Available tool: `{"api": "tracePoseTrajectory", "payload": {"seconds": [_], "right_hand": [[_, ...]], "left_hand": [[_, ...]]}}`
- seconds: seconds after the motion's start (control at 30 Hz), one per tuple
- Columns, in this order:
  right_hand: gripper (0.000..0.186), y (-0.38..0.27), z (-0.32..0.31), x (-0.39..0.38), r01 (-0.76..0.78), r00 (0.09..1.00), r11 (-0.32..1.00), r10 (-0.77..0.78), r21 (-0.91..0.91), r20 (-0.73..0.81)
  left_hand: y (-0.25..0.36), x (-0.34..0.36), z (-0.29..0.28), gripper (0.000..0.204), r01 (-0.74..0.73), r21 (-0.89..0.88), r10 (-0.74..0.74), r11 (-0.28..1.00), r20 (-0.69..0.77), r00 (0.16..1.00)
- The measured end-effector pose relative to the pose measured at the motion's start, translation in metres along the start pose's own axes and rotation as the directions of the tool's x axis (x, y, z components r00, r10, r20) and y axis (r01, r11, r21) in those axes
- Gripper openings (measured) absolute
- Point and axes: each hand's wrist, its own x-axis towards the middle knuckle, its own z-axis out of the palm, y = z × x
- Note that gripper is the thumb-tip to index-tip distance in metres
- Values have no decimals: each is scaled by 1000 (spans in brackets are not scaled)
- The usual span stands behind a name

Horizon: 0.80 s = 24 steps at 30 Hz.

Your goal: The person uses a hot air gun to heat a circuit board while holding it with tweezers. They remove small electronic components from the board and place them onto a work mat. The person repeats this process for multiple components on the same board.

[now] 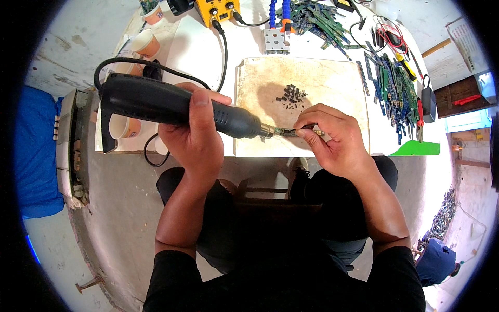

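Observation:
My left hand (195, 122) is wrapped round the black handle of a hot-air gun (143, 99), its metal nozzle pointing right. Just off the nozzle lies a narrow circuit board strip (283, 132), close to the near edge of a worn beige board (254, 78). My right hand (335, 138) is closed in a pinch over the strip's right part. Between thumb and forefinger shows something thin and dark, mostly hidden, which I cannot make out. Beyond the strip sits a small heap of loose black chips (292, 96).
Many green circuit strips (392, 88) lie piled at the right, with more (317, 21) at the back. A yellow station (215, 10) with a cable and a metal block (275, 41) stand behind. Paper cups (145, 44) line the left. Red-handled pliers (420, 112) lie right.

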Motion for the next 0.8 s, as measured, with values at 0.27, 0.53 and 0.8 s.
{"api": "tracePoseTrajectory", "payload": {"seconds": [0.27,0.53,0.8], "right_hand": [[14,-1,0,0,1,1000,1000,-1,-19,5],[14,-1,-1,0,1,1000,1000,-1,-8,1],[14,0,-1,0,4,1000,1000,-4,-14,20]], "left_hand": [[0,-1,-1,24,29,-10,-29,1000,-19,999],[-1,-1,-1,23,14,-7,-14,1000,-23,1000],[0,-1,3,16,-6,-116,2,993,-37,999]]}}
